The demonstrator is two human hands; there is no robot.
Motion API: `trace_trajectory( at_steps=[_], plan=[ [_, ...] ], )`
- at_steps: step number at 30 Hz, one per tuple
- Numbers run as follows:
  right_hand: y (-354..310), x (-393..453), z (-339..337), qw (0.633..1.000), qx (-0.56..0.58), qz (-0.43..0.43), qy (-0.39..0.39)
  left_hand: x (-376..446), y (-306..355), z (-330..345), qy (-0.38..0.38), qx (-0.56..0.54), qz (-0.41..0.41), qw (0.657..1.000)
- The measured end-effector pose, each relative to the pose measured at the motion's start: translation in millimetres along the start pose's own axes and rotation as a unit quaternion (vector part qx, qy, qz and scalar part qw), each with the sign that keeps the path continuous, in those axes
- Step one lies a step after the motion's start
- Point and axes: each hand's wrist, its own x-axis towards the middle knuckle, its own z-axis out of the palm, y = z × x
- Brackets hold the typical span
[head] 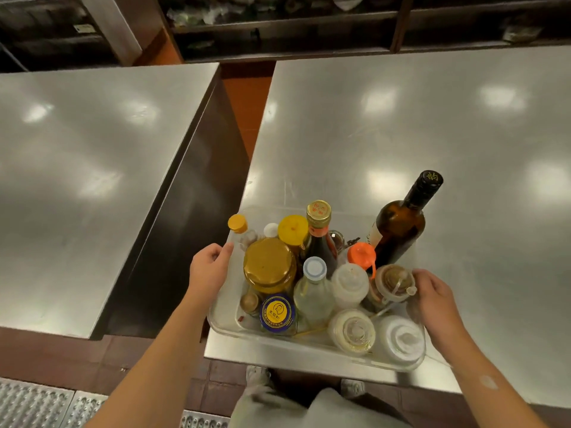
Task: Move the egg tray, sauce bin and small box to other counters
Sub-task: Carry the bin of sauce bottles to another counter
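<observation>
The clear plastic sauce bin (312,344), crowded with bottles and jars, sits at the steel counter's (432,134) six o'clock edge, left hand (207,268) and right hand (432,299) curled on its sides; egg tray and small box unseen.

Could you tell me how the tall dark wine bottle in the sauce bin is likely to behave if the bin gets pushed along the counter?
The wine bottle stands far above the rim of the sauce bin, so it probably tips first. It already leans outward at the far right corner. Being glass among other bottles, it may knock against them.
</observation>
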Motion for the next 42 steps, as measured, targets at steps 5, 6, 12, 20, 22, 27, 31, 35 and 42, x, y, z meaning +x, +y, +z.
trace_trajectory(
  at_steps=[5, 6, 12, 20, 22, 27, 31, 35, 42],
  plan=[
    [7.5, -25.6, 28.1, 0.995, 0.056, 0.025, 0.074, 43.1, 6.2, -8.1, -0.037, 0.035, 0.047, 0.998],
    [7.6, -31.3, 33.5, 0.993, 0.067, 0.031, 0.092, 51.0, 9.0, -9.2, -0.048, 0.04, 0.062, 0.996],
    [11.0, -69.3, 76.0, 0.98, 0.099, 0.047, 0.169, 101.2, 19.8, -19.8, -0.128, 0.055, 0.136, 0.981],
    [20.3, -96.7, 108.7, 0.967, 0.117, 0.028, 0.225, 133.7, 37.6, -18.9, -0.171, 0.106, 0.193, 0.96],
    [20.1, -95.9, 111.7, 0.963, 0.135, 0.02, 0.234, 134.0, 38.3, -19.3, -0.17, 0.111, 0.203, 0.958],
    [22.0, -93.5, 118.2, 0.95, 0.148, 0.006, 0.273, 137.2, 35.7, -17.3, -0.162, 0.122, 0.222, 0.954],
    [25.3, -98.7, 131.2, 0.939, 0.179, 0.02, 0.293, 148.8, 39.4, -13.3, -0.182, 0.13, 0.244, 0.944],
    [23.2, -107.8, 154.4, 0.927, 0.18, 0.031, 0.328, 172.9, 52.5, -7.4, -0.215, 0.132, 0.287, 0.924],
    [11.4, -121.4, 201.0, 0.888, 0.19, 0.064, 0.415, 223.0, 78.5, 15.6, -0.303, 0.113, 0.334, 0.885]
  ],
)
